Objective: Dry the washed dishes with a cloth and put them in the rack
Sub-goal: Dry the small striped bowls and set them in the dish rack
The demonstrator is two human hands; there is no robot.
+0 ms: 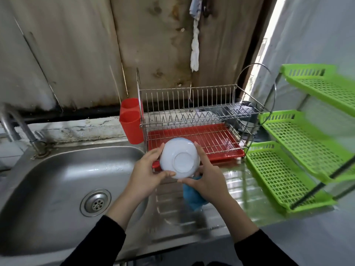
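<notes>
A white bowl (179,158) is held upside down, its round foot facing me, just in front of the lower tier of the wire dish rack (192,112). My left hand (147,171) grips its left side with thumb under the rim. My right hand (207,176) grips its right side. A blue cloth (193,198) hangs beneath my right hand; the palm hides how it is held. The rack has two tiers over a red drip tray (226,150), and both tiers hold no dishes.
A steel sink (57,179) with a drain lies at left, its tap (17,125) at the far left. A red cutlery holder (130,121) hangs on the rack's left end. A green three-tier plastic shelf (299,150) stands at right on the wet drainboard (240,189).
</notes>
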